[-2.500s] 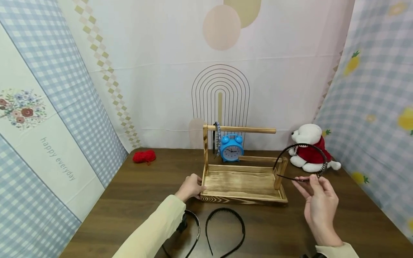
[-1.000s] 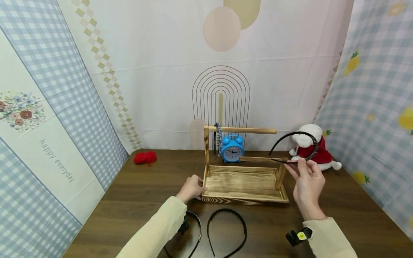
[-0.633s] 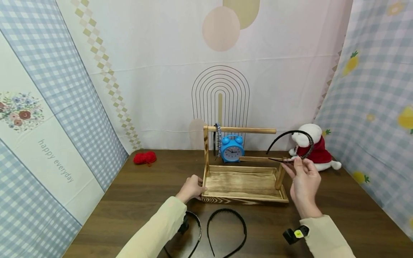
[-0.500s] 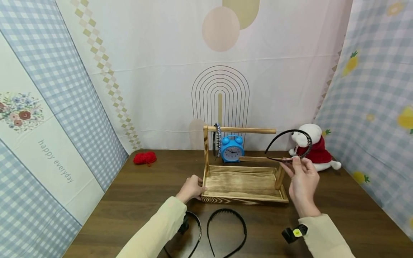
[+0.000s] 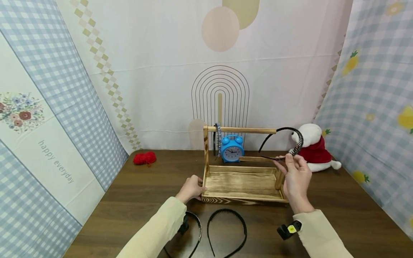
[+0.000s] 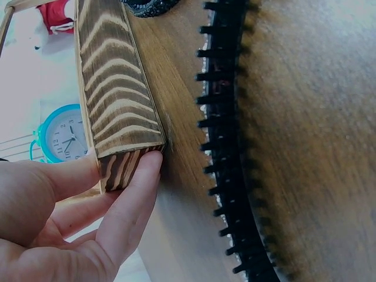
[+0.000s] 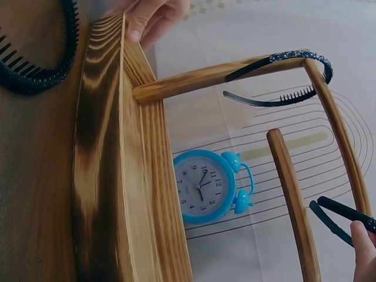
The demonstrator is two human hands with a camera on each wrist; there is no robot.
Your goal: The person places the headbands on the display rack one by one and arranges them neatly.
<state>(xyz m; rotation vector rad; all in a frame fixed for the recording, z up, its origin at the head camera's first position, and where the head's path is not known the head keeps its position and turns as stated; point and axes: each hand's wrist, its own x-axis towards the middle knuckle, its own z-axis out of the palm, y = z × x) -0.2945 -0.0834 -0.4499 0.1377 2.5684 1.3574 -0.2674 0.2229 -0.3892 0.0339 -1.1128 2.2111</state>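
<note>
My right hand (image 5: 297, 177) pinches a black toothed headband (image 5: 300, 143) near one end, its opening facing left. The arch crosses the free right end of the upper bar (image 5: 248, 130) of a wooden stand (image 5: 238, 200); I cannot tell whether it is around the bar. In the right wrist view, the held headband's two tips (image 7: 333, 207) lie beside the bar. My left hand (image 5: 191, 188) grips the tray's left end, thumb and fingers on its corner (image 6: 126, 161). A sparkly headband (image 5: 219, 141) hangs on the upper bar by the left post.
Two more headbands lie in front of the stand, one black (image 5: 244, 225) and one glittery (image 5: 199, 231) partly under the left sleeve. A blue alarm clock (image 5: 232, 152) stands behind. Red yarn (image 5: 144, 157) sits far left, a white plush bear (image 5: 311, 136) in red at right.
My right hand has carried the headband left and upward, from in front of the plush bear to the upper bar's free end. The left hand has kept its grip on the stand.
</note>
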